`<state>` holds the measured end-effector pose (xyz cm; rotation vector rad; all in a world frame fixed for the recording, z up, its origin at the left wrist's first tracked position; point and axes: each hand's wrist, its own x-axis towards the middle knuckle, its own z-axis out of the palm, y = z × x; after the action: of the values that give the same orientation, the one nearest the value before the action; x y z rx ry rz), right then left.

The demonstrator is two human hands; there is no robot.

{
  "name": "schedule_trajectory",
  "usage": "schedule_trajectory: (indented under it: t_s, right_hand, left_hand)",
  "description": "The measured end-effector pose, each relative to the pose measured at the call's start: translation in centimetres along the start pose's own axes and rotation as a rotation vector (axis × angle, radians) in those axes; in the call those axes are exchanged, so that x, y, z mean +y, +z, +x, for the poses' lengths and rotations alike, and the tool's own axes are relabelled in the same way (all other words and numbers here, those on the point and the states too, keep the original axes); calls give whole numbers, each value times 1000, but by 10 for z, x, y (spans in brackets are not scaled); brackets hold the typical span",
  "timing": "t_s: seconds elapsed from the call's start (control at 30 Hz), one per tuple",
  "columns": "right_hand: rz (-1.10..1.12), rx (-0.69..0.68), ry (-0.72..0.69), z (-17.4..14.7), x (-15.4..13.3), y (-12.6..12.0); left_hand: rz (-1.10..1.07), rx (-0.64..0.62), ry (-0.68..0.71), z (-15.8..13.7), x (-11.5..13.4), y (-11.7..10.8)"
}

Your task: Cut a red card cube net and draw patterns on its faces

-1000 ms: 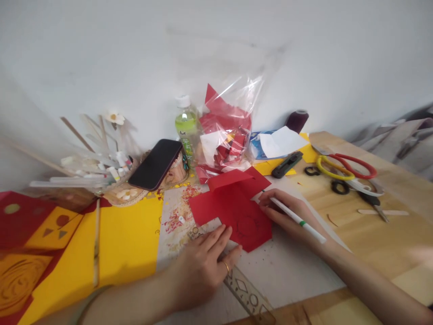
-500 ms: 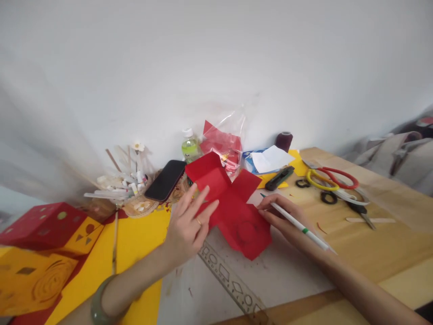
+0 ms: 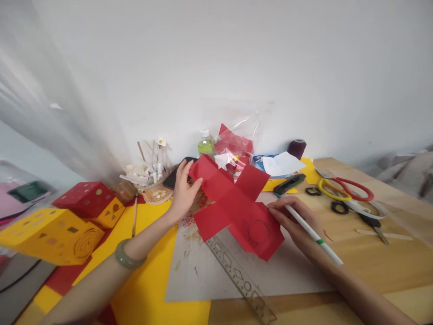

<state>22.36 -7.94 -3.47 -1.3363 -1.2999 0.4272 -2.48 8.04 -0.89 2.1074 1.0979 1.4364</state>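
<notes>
A cross-shaped red paper cut-out [image 3: 233, 203], like an unfolded box with creased flaps, is held up at a tilt over a pale sheet [image 3: 186, 280]. On its lower right panel is a drawn circle with short marks around it. My left hand [image 3: 184, 192] pinches the cut-out's upper left flap between thumb and fingers. My right hand [image 3: 301, 221] grips a white marker [image 3: 313, 237] with a green band, its teal tip pointing up and left. Fingertips of that hand also touch the right edge of the cut-out. Under the paper lies a clear stencil ruler [image 3: 233, 273].
Decorated red [image 3: 84, 198] and yellow boxes [image 3: 50, 234] stand at left, on yellow paper. Behind are a phone [image 3: 172, 178], a green bottle [image 3: 205, 145] and a plastic bag of red paper [image 3: 237, 146]. A utility knife [image 3: 289, 184] and scissors [image 3: 355, 194] lie at right.
My left hand has gone from spread fingers over the cut-out to pinching its upper left flap. The left side flap now shows fully. The view has shifted left.
</notes>
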Motion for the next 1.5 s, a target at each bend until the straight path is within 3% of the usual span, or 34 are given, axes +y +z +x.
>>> schedule_trajectory:
  t_s: [0.37, 0.57, 0.7, 0.8, 1.13, 1.37, 1.5]
  right_hand:
    - [-38, 200, -129, -1, -8, 6]
    - [-100, 183, -159, -3, 0, 5]
    - [-182, 84, -145, -1, 7, 3]
    - [-255, -4, -125, 1, 4, 3]
    - [-347, -186, -107, 4, -4, 9]
    - [-406, -150, -44, 4, -7, 7]
    - [-428, -51, 11, 4, -6, 3]
  left_hand:
    - [-105, 16, -24, -8, 18, -7]
    - [-174, -238, -258, -23, 28, -4]
    - [-199, -452, -393, -28, 30, 0]
    - [-161, -507, -436, -26, 23, 4]
    - [37, -504, -284, -27, 0, 21]
    - [202, -560, -208, -30, 8, 20]
    - [265, -569, -194, -30, 14, 17]
